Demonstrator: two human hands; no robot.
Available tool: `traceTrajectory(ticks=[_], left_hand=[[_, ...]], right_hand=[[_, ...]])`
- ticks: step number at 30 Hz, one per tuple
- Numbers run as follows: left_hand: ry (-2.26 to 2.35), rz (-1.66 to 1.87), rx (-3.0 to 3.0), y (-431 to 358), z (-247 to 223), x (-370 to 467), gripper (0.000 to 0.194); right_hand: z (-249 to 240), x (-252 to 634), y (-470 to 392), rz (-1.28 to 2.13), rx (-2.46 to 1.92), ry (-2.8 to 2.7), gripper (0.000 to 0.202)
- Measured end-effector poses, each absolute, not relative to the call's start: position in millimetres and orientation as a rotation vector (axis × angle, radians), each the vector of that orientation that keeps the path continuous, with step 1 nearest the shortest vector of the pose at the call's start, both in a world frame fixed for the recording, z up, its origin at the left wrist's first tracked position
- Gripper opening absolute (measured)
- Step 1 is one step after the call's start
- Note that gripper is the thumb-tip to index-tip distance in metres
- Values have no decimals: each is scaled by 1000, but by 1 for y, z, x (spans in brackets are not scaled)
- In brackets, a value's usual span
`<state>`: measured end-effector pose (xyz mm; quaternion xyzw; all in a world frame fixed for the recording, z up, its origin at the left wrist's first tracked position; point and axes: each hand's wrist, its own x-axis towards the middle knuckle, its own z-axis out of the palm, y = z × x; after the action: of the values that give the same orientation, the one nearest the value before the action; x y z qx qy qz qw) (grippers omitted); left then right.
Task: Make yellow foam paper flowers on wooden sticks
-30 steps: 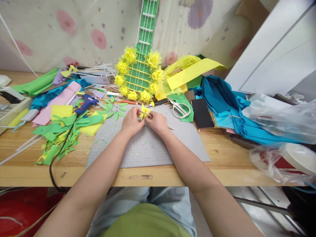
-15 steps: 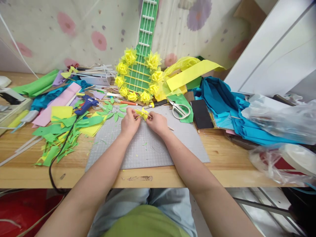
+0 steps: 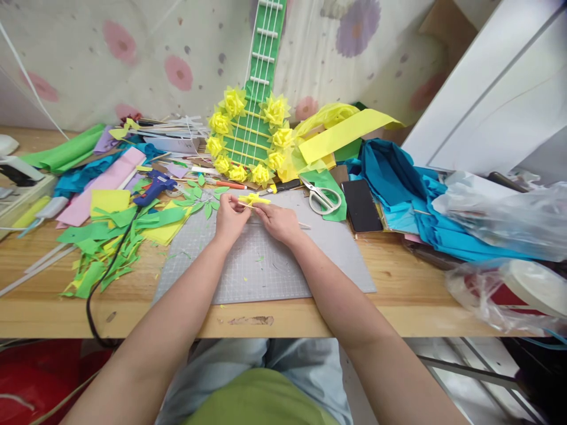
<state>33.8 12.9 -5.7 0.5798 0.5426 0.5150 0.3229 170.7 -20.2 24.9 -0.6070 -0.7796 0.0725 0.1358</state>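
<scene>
A small yellow crepe-paper flower [image 3: 256, 199] is held just above the grey cutting mat [image 3: 266, 277]. My left hand [image 3: 232, 219] is closed, its fingertips pinching the flower's left side, where a thin pale stick shows. My right hand [image 3: 280, 223] is closed at the flower's lower right, fingers partly hiding it. A thin stick end [image 3: 305, 225] pokes out beyond my right hand; whether it is gripped or lying on the mat I cannot tell. Behind stands a green paper guitar [image 3: 261, 85] edged with yellow paper flowers.
White-handled scissors [image 3: 325, 201] and a black phone [image 3: 361, 205] lie to the right, beside blue crepe paper [image 3: 390, 171]. On the left are a blue glue gun [image 3: 155, 188], its cord, green paper leaves [image 3: 208, 209] and green scraps [image 3: 95, 265]. An orange pen [image 3: 230, 185] lies behind the hands.
The yellow flower has been tilted and now shows more from its side. My right fingers have shifted slightly left and lie lower against it. My left hand has barely moved.
</scene>
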Motion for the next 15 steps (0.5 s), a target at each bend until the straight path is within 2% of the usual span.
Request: traceTrajectory(ticks=[9,15], left_hand=[[1406,1212,1788,9,-3,30,38],[1420,1137,1865,4,7,30,27]], right_hand=[[22,175,-18,140,-1661,-2287,35],[22,175,-18,137,-1623,-2240,35]])
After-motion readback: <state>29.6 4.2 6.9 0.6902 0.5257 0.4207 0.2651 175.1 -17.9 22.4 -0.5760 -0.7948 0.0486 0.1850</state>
